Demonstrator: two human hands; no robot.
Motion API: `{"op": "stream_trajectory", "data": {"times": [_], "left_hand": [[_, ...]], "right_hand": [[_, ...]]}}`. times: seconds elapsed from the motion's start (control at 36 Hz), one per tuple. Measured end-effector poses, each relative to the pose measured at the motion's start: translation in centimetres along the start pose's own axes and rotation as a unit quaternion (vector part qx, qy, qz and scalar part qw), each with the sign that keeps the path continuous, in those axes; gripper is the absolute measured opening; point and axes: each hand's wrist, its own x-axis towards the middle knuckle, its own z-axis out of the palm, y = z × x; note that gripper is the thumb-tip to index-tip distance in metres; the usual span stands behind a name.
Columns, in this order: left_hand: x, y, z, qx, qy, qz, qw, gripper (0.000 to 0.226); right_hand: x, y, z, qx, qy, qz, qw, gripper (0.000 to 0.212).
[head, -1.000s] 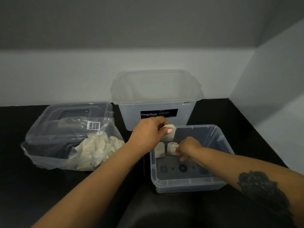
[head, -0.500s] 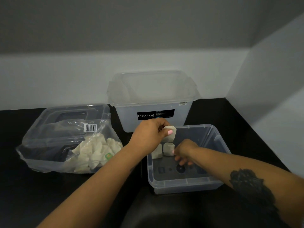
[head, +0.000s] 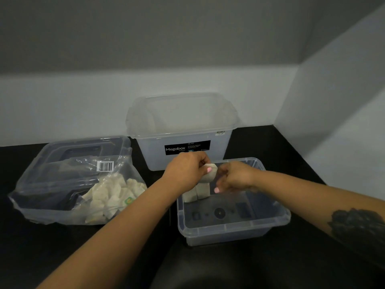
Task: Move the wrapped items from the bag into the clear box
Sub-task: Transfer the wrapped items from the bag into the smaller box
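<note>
A clear plastic bag (head: 62, 184) with a barcode label lies at the left, holding several pale wrapped items (head: 110, 195). The low clear box (head: 229, 230) sits in front of me at centre right. Two wrapped items (head: 198, 191) stand upright against its far left wall. My left hand (head: 187, 170) pinches another wrapped item (head: 211, 174) above the box's far left corner. My right hand (head: 233, 178) hovers over the box beside that item, fingers loosely curled and pointing down; whether it touches the item is unclear.
A taller frosted Megabox tub (head: 181, 130) stands behind the clear box against the wall. A clear lid with a dark handle (head: 83, 149) lies under the bag. The black tabletop (head: 291, 153) ends at white walls behind and to the right.
My right hand has risen from the box floor toward the item in my left hand. The left hand has shifted slightly right with its item.
</note>
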Motion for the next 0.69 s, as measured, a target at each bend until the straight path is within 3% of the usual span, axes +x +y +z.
{"op": "stream_trajectory", "data": {"times": [0.11, 0.22, 0.44, 0.69], "left_hand": [[0.3, 1.1, 0.7, 0.011, -0.022, 0.011, 1.0, 0.013], [0.5, 1.9, 1.3, 0.006, -0.042, 0.017, 0.999, 0.011], [0.3, 1.2, 1.3, 0.0, -0.025, 0.03, 0.999, 0.026], [-0.7, -0.1, 1.8, 0.01, -0.03, 0.035, 0.999, 0.023]], "right_hand": [[-1.3, 0.3, -0.5, 0.056, 0.01, -0.047, 0.997, 0.019], [-1.4, 1.3, -0.2, 0.073, 0.045, -0.037, 0.996, 0.007], [0.7, 3.0, 1.4, -0.068, 0.102, 0.081, 0.989, 0.019], [3.3, 2.7, 3.2, -0.043, 0.105, 0.204, 0.972, 0.022]]}}
